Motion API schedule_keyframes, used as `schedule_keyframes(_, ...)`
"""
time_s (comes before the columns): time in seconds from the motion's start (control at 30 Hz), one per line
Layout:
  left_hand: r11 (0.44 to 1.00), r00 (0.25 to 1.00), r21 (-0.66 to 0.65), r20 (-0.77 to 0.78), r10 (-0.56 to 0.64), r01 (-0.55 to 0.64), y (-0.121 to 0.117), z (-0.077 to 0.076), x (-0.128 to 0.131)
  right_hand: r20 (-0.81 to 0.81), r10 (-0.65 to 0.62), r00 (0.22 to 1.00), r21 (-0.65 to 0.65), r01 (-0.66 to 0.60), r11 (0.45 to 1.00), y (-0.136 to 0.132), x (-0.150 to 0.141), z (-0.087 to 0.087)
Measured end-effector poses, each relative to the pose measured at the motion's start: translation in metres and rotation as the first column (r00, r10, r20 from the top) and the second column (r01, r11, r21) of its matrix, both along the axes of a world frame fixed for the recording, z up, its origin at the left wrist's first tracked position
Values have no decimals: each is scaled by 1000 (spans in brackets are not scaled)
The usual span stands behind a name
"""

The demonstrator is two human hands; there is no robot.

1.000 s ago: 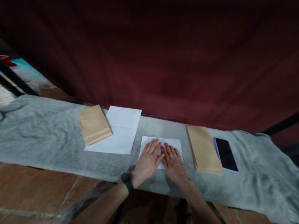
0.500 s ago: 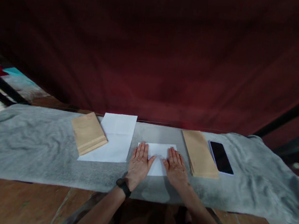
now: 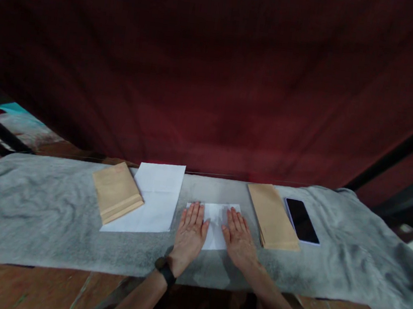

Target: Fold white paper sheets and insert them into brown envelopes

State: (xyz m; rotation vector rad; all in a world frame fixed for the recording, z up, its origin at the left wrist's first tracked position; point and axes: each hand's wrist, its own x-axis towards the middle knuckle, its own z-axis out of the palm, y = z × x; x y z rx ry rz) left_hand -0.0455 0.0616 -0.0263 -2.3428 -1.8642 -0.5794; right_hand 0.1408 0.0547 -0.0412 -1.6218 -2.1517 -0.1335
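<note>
A small white sheet of paper (image 3: pixel 216 229), seemingly folded, lies flat on the grey cloth in front of me. My left hand (image 3: pixel 191 231) rests palm down on its left side, fingers stretched out, with a dark watch (image 3: pixel 166 270) on the wrist. On the sheet's right side lies my right hand (image 3: pixel 239 237), also palm down and open. Both hands cover the paper's side edges; its middle shows between my thumbs. Neither hand grasps anything.
Left of my hands are larger white paper sheets (image 3: pixel 160 189), partly under brown paper envelopes (image 3: pixel 116 188). To the right lie more brown envelopes (image 3: pixel 274 219) and a phone (image 3: pixel 302 221). A grey cloth (image 3: pixel 50 215) covers the bench; a dark red cloth (image 3: pixel 228 101) hangs behind.
The view has tilted up slightly, so everything sits a little lower. My thumbs have moved apart from the paper's middle, while both hands stay flat on it.
</note>
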Motion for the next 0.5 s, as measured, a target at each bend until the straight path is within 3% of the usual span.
schedule_keyframes(0.1,991,991,-34,-11,-132,131,-5,-2,6,10,118,993,-69,-117,991,-7,-16,2)
schedule_keyframes(0.17,986,987,-62,-24,-159,158,-6,-5,7,20,127,992,-89,-125,988,-9,-20,1)
schedule_keyframes(0.5,997,995,-38,-66,-73,70,-4,-12,-3,47,-86,995,-19,87,996,-4,2,-6)
